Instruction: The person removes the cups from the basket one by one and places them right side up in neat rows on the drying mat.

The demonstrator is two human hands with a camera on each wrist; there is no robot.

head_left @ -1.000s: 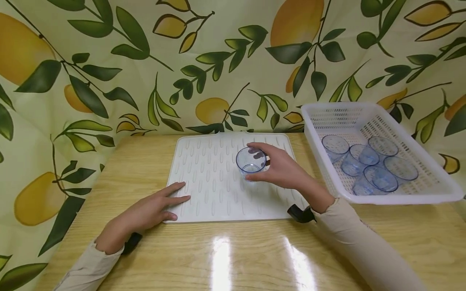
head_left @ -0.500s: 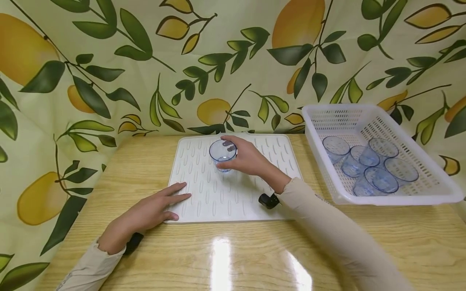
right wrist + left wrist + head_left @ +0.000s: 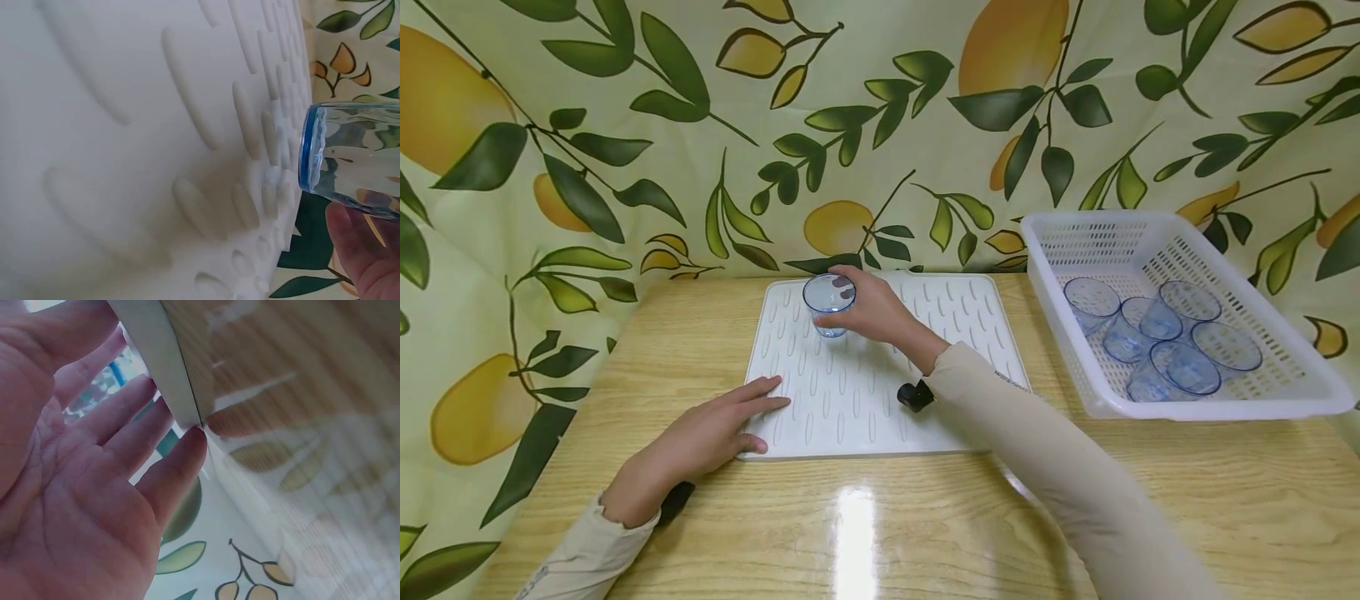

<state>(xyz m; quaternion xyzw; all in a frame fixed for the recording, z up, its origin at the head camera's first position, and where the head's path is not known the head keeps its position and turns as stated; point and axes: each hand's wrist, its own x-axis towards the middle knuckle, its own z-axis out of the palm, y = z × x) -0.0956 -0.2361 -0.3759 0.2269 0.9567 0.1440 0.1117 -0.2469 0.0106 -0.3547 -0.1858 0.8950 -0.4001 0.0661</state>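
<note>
My right hand (image 3: 874,308) grips a clear, blue-tinted glass (image 3: 829,307) by its side, thumb in front and fingers behind. The glass is upright, rim up, over the back left part of a white ridged drying mat (image 3: 850,400). In the right wrist view the base of the glass (image 3: 310,150) seems to stand a little off the mat (image 3: 144,125). My left hand (image 3: 715,429) rests with fingers spread on the mat's front left edge. The left wrist view shows that palm (image 3: 81,487) with its fingertips at the mat's edge (image 3: 169,369).
A white slotted plastic basket (image 3: 1075,379) stands right of the mat and holds several similar glasses (image 3: 1183,368). Both rest on a wooden table (image 3: 760,533). Behind hangs a cloth printed with lemons and leaves (image 3: 880,125).
My right hand has carried the glass leftward and toward the back of the mat. My left hand has stayed at the mat's edge.
</note>
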